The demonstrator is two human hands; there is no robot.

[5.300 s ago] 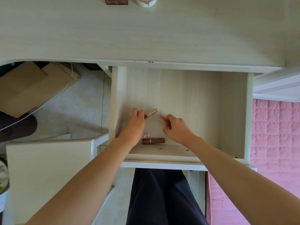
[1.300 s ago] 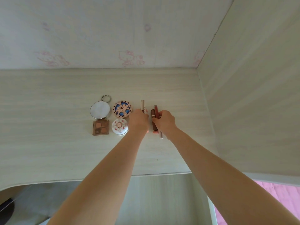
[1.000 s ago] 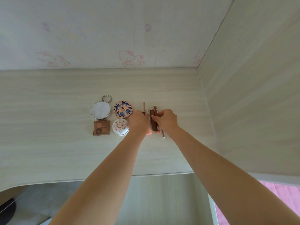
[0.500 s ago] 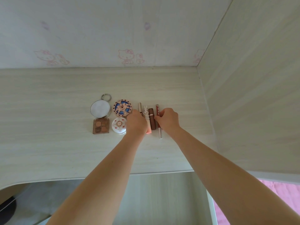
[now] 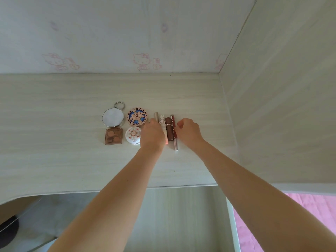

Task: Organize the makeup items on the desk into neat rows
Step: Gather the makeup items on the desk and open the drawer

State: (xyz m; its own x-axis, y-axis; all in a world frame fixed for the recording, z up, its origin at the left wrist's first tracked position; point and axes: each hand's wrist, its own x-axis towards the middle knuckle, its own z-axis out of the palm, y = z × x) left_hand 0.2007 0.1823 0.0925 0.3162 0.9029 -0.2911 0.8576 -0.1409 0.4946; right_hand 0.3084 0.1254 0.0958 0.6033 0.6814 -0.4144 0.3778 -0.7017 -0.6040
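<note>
Single head-worn view, wide-angle, looking forward and down over the desk (image 5: 54, 160) from the person's side (front edge low in frame). Faces the back wall (image 5: 109, 33); side panel (image 5: 281, 106) on the right. Both forearms reach in from below.

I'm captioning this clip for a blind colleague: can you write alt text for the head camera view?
Two bare hands, left hand and right hand, flank four slim lipstick tubes lying side by side on a pale wooden desk. Left of them sit a round silver mirror, a blue-patterned round compact, a brown square eyeshadow palette and a white round compact.
</note>
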